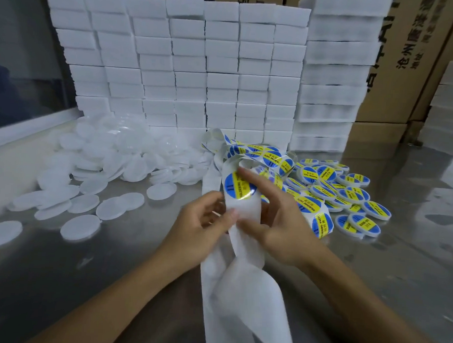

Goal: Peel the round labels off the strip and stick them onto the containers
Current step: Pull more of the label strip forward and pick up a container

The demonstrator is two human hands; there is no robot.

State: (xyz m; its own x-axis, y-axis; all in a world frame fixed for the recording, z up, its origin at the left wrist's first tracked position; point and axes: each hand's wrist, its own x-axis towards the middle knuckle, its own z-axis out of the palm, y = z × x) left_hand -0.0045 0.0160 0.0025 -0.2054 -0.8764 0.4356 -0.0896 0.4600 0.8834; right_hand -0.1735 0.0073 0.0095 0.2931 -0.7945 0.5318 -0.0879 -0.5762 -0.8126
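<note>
Clearly the backing strip (244,209) is thin, limp paper — it drapes over both hands and falls in loose folds toward the person's lap, so it probably weighs almost nothing and creases at any pull. The left hand (203,223) pinches the strip's blank stretch between thumb and fingers, just below the round label (239,185), a glossy blue and yellow sticker lying flat on the paper. The right hand (278,222) holds the strip from the other side, its forefinger stretched out onto the label's upper edge. A label like this likely bends easily and clings to itself, so the rim is the place to lift it, with fingertips kept off the glue. Unlabelled white containers (81,227) lie scattered on the steel tabletop (55,267) to the left; labelled containers (351,195) are heaped to the right — light, shallow discs, apt to slide when pressed.
</note>
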